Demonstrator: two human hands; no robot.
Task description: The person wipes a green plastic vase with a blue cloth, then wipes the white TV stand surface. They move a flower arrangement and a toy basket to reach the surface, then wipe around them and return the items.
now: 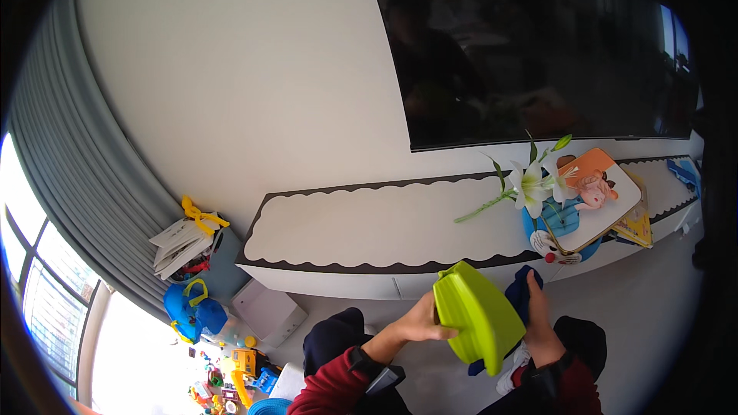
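A lime-green plastic container [475,320] is held tilted in front of the low cabinet. My left hand [424,320] grips its left side, thumb across the outer wall. On the container's right side, my right hand [539,317] holds a dark blue cloth [519,294] against it; part of the cloth hangs below. Stems of white artificial-looking lilies [530,187] lie on the cabinet [346,222], beside a tray with a cartoon figure [622,184] that rests on a blue, round cartoon-faced object [542,245].
A large television [542,57] is above the cabinet. Yellow books [637,227] lie under the tray's right side. On the left are a bin with paper bags [228,259], a blue bag [199,314], a pale box [268,311] and scattered toys [230,377] on the floor.
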